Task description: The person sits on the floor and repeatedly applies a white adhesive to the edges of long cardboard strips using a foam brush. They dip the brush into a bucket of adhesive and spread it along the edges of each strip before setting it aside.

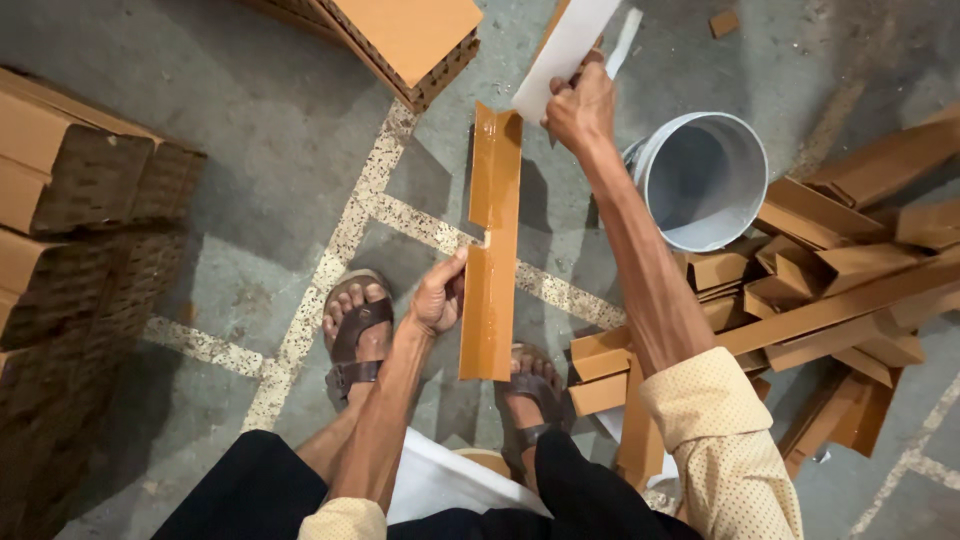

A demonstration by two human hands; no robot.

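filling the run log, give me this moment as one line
left hand: steadies brown angled cardboard strip | right hand: holds white flat piece at strip's far end | nearby: white bucket, strip pile

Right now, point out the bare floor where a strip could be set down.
Bare floor lies between the stacked blocks and the glossy strip in the left hand. Crowded: right of the right hand, the bucket and strip pile.

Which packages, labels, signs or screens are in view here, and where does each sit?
No labels, signs or screens show.
Honeycomb cardboard block stack: left edge, brown slabs.
Honeycomb cardboard block: top centre, brown slab.
White bucket: upper right, round.
Cardboard angle strips: heap at right, brown.
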